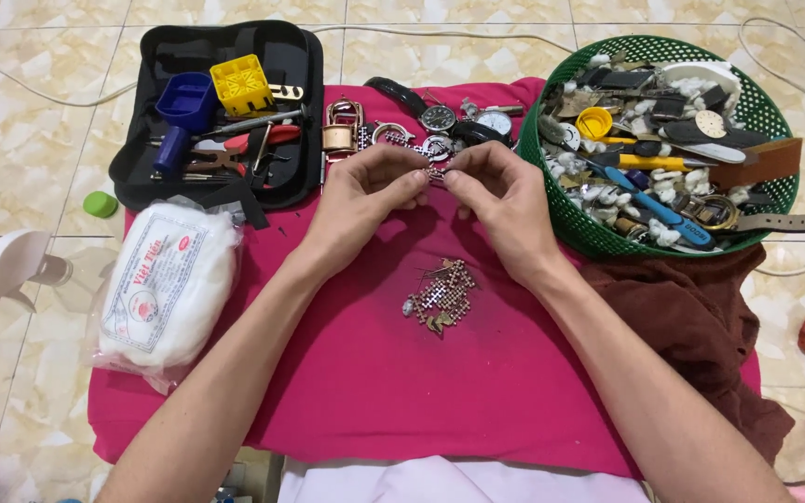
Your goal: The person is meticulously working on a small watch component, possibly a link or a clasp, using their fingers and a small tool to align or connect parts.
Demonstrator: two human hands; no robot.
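Your left hand (365, 191) and right hand (505, 200) pinch one small metal watch-band piece (436, 173) between closed fingertips; loose links (442, 296) lie at 6 o'clock.

small metal watch-band piece (436, 173) | silvery, probably linked | pinched between both hands above pink cloth

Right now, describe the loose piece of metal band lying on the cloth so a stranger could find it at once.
Start at the pink cloth spread over the tiled floor. Below the two hands, between the forearms, lies the metal band piece. It is the only thing on that bare middle stretch, silvery and beaded-looking, apart from the watches at the cloth's far edge.
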